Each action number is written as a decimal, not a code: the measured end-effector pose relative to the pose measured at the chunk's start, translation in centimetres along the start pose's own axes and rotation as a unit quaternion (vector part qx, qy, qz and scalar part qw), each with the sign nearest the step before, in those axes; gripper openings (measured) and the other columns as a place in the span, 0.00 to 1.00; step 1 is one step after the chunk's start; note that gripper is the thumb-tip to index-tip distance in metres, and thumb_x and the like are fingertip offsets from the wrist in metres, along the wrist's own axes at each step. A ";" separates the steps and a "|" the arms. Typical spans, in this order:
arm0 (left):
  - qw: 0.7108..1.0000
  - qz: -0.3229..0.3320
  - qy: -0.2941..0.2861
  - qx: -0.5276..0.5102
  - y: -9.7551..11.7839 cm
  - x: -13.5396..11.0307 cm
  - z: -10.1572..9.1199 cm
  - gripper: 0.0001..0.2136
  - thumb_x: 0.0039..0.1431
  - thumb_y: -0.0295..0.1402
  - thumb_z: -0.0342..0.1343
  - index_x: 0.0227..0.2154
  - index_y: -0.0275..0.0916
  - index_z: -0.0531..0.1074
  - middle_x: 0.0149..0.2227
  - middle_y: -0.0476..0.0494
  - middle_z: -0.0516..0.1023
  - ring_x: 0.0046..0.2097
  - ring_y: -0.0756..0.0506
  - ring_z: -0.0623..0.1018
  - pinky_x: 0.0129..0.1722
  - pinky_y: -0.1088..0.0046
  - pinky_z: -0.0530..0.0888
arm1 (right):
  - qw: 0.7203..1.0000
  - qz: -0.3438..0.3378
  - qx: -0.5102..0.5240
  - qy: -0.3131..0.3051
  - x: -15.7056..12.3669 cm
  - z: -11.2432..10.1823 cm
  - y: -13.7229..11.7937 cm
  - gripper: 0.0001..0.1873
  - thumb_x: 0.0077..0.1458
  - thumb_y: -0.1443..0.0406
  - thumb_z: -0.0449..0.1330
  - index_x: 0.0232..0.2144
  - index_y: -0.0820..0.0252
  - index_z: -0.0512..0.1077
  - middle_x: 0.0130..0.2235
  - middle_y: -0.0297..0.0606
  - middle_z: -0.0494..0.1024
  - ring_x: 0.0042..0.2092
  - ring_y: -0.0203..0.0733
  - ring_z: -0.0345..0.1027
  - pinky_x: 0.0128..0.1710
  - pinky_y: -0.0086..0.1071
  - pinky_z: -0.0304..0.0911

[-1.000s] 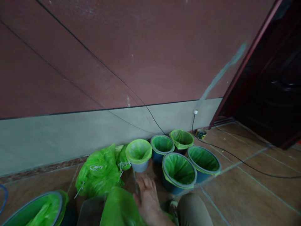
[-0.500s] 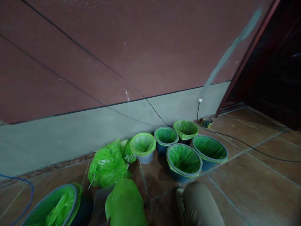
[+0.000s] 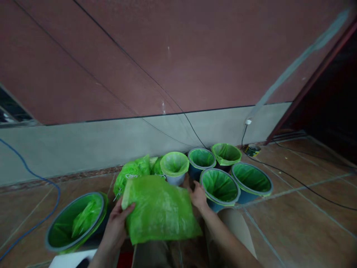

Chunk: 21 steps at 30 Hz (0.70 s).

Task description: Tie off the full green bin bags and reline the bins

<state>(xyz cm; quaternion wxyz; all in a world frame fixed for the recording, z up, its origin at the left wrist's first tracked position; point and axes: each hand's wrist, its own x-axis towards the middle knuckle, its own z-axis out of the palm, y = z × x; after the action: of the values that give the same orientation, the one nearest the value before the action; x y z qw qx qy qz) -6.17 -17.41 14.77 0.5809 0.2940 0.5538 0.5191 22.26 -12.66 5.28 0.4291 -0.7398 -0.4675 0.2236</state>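
A green plastic bag [image 3: 161,212] is spread flat in front of my knees. My left hand [image 3: 119,219] is closed on its left edge, thumb on top. At the upper right corner of the bag, my right hand [image 3: 197,194] has its fingers bent and partly hidden; it seems to pinch the bag there. Just beyond stands a pale bin [image 3: 176,180] lined with a light green bag. To the right of my right hand is a dark blue bin [image 3: 209,206] with a green liner. Behind the bag lie bunched green bags [image 3: 122,182] with white ties.
More lined bins, a dark blue one [image 3: 193,172], a black one [image 3: 225,168] and a blue one [image 3: 245,197], stand near the wall. A large bin [image 3: 51,232] at left holds a crumpled green bag. A blue hose [image 3: 33,173], black cable [image 3: 295,178] and small tin [image 3: 253,150] are on the floor.
The green bag has moved from over my left knee to in front of me, now spread out. Both hands have come into view at its sides. The view has shifted left.
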 end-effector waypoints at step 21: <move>0.890 0.183 -0.141 0.393 -3.2 -1.1 14.2 0.31 0.56 0.44 0.53 0.60 0.33 0.58 0.45 0.38 0.79 0.29 0.48 0.76 0.36 0.68 0.72 | 0.865 0.082 0.489 -0.084 -1.6 -6.0 -7.9 0.13 0.33 0.61 0.67 0.23 0.62 0.74 0.21 0.30 0.74 0.23 0.33 0.60 0.26 0.29 0.56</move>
<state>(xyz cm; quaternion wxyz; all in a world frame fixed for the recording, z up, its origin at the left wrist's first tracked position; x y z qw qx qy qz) 8.31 -16.00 15.27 0.3849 0.6642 0.5612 0.3094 21.95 -15.12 15.02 0.6748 -0.4497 -0.2700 0.5191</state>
